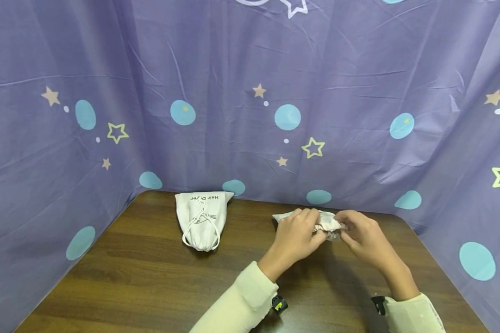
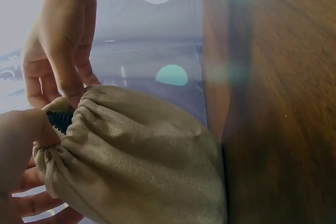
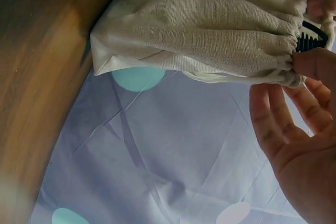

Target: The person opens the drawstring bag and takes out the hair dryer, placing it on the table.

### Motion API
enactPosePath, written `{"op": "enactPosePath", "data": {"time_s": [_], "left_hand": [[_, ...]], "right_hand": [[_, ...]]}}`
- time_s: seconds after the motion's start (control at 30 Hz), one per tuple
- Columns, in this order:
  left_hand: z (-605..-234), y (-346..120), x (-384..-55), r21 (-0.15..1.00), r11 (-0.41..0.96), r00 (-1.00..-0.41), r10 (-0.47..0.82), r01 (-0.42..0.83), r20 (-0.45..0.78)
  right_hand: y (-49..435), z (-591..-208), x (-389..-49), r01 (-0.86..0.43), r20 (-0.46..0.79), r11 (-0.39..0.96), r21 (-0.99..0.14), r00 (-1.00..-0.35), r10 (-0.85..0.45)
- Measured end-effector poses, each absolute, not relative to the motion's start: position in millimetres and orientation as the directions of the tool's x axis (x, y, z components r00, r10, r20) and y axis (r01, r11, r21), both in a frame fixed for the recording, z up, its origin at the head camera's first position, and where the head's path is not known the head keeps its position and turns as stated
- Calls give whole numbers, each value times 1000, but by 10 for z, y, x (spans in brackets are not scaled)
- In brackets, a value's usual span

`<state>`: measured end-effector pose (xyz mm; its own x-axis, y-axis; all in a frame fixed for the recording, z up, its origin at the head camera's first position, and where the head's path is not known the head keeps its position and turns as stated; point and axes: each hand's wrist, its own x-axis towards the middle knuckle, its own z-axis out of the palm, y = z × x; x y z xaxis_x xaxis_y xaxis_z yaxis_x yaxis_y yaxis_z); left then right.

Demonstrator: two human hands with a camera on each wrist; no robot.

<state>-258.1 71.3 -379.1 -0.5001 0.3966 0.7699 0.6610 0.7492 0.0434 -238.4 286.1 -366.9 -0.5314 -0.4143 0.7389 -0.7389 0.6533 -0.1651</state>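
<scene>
Both hands hold a cream cloth drawstring bag (image 1: 328, 221) by its gathered mouth, near the back right of the table. My left hand (image 1: 297, 235) pinches one side of the rim between thumb and fingers. Opposite it, my right hand (image 1: 365, 238) pinches the other side. The mouth is parted, and a black ridged part (image 2: 60, 120) of something inside shows through it; the rest is hidden by the cloth. In the right wrist view, the bag's flat bottom end lies toward the table and a white cord runs along its side.
A second white drawstring bag (image 1: 210, 212) lies at the back left, printed "Hair Dryer", its cord looped on top. The brown wooden table (image 1: 150, 277) meets a purple curtain (image 1: 233, 69) with stars and dots at its back and sides.
</scene>
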Motion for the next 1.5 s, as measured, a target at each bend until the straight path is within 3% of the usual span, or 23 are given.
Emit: {"op": "enactPosePath", "data": {"time_s": [0.17, 0.4, 0.9, 1.3, 1.5], "left_hand": [[-3779, 707, -2608, 72, 745, -471, 340, 663, 814], [-3748, 694, -2619, 40, 684, -414, 393, 729, 821], [-3764, 697, -2602, 131, 594, -427, 391, 794, 815], [-3748, 636, -2633, 198, 611, -488, 352, 766, 799], [-3752, 638, -2609, 164, 667, -549, 421, 726, 722]], "right_hand": [[2931, -3649, -2366, -677, 732, 717, -167, -572, -370], [2971, -3667, -2378, -702, 747, 695, -156, -544, -382], [2953, -3656, -2381, -733, 743, 658, -170, -534, -403], [3034, -3682, -2426, -697, 768, 702, -144, -526, -365], [3042, -3678, -2428, -675, 769, 725, -136, -534, -353]]}}
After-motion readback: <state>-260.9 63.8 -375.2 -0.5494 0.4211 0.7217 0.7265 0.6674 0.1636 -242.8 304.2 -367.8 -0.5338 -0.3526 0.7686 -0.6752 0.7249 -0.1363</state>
